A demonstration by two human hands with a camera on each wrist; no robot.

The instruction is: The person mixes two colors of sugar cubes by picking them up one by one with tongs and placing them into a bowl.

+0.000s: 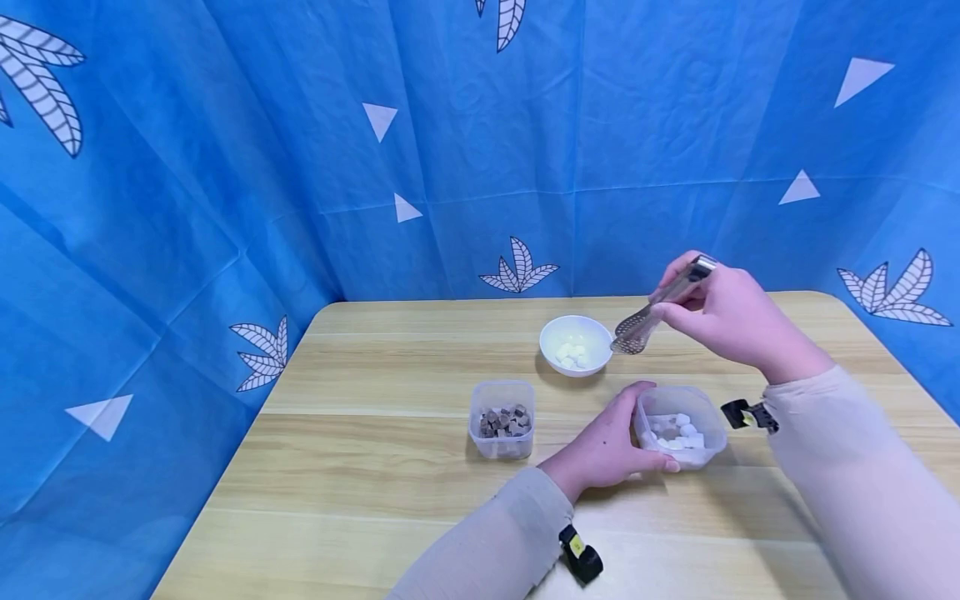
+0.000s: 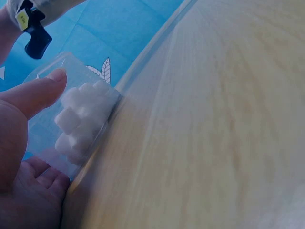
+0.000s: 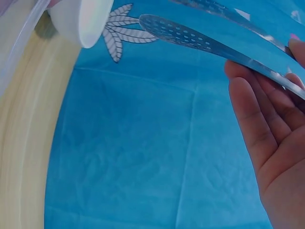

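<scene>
Tongs point(image 1: 663, 307) pinched in right hand point(image 1: 731, 321), held above desk point(image 1: 375, 467); whether anything is caught between perforated tips cannot be told. Long axis slanted, tips pointing down-left at white bowl point(image 1: 576, 344). Clear tub of white cubes point(image 1: 681, 427) gripped by left hand point(image 1: 603, 450), near wall hidden by fingers.

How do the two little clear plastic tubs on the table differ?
The right tub holds white cubes; the left tub holds dark brown chunks. The left hand grips the right tub, while the left tub stands untouched. Both are clear, square and lidless.
</scene>
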